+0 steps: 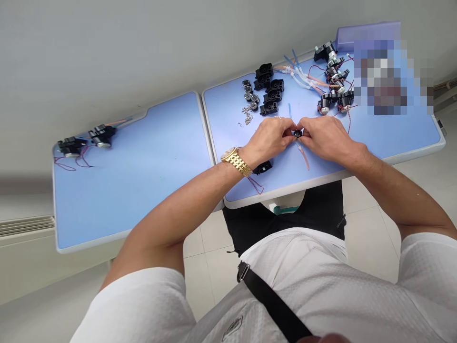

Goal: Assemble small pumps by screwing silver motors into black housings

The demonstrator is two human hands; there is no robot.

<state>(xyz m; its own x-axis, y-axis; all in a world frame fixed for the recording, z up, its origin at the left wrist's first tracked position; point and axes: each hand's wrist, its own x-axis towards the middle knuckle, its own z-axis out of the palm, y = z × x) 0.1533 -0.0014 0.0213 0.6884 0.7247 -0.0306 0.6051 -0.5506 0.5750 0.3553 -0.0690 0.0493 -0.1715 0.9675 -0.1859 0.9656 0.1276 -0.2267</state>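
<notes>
My left hand [270,137], with a gold watch [237,161] on its wrist, pinches the left side of a small round black part [297,134]. My right hand [324,136] pinches the same part from the right, so the fingertips of both hands almost meet over it. A thin blue tube [290,111] sticks out beyond the part, and an orange tube [304,158] with a whitish end lies on the near side. Whether the tubes are joined to the part is hidden by my fingers. Under my left wrist a black housing [264,167] shows partly.
Beyond my hands lie several black housings [272,96], round black parts [248,89] and small screws [247,114]. Tubes [303,76] and motor units with wires [335,78] lie at the right. Two motor units [102,136] sit on the left table [143,190]. A seam divides the tables.
</notes>
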